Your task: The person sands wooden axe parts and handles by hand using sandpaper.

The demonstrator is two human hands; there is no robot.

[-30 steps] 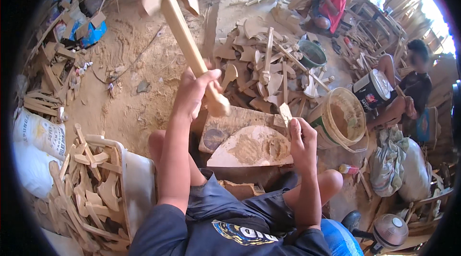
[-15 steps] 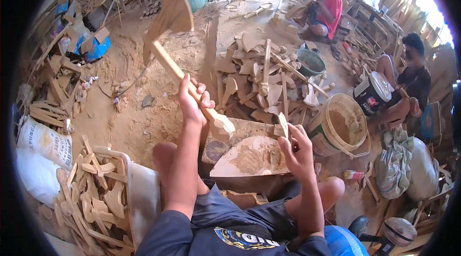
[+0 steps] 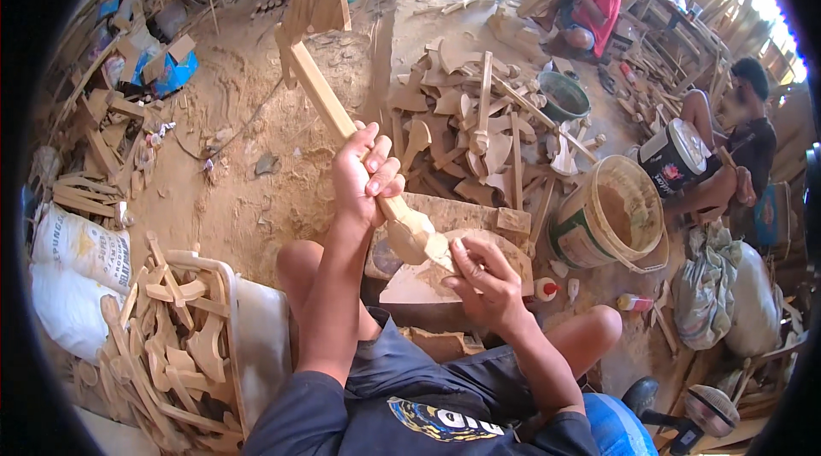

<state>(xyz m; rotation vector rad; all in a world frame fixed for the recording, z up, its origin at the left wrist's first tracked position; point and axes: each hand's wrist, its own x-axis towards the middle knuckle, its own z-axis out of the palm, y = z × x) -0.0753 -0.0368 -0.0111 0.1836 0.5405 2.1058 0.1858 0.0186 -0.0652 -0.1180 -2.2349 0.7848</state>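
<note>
My left hand [image 3: 366, 178] is wrapped round the handle of a wooden toy-like axe [image 3: 323, 101]. Its broad, curved blade points up and away, and its faceted knob end slants down toward my right hand [image 3: 492, 285]. Between my right thumb and fingers is a small pale flat piece [image 3: 442, 253], touching or very close to that knob; my fingers hide part of it. Below lies a whitish board [image 3: 415, 288] with a rounded edge and brown paste smeared on it, resting on a low wooden bench [image 3: 428, 206].
Beyond the bench lies a heap of cut wooden parts [image 3: 453, 118]. To the right stand a paste-stained bucket [image 3: 569, 229] and small bottles [image 3: 634, 302]. A bin of wooden pieces [image 3: 231, 328] is at left. Two people [image 3: 599, 7] sit working at the far right.
My right hand has moved left from over the board to the axe's knob with the small flat piece. The axe has shifted slightly, its knob lower and further right.
</note>
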